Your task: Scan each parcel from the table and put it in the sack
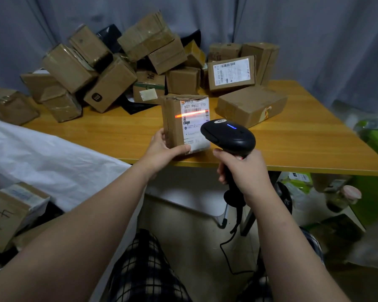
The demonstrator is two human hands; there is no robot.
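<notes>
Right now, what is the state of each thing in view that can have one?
scanner: on, blue light lit, red beam out.
held parcel: upright, label toward the scanner, beam across the label.
left hand: grips the held parcel's lower end.
right hand: grips the scanner's handle.
other parcels: piled on the table.
sack: left of the table, mouth not clear.

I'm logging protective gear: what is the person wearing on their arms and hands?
The left hand and right hand are bare: no gloves, rings or watch show. Both forearms are bare too, with no sleeve in view.
</notes>
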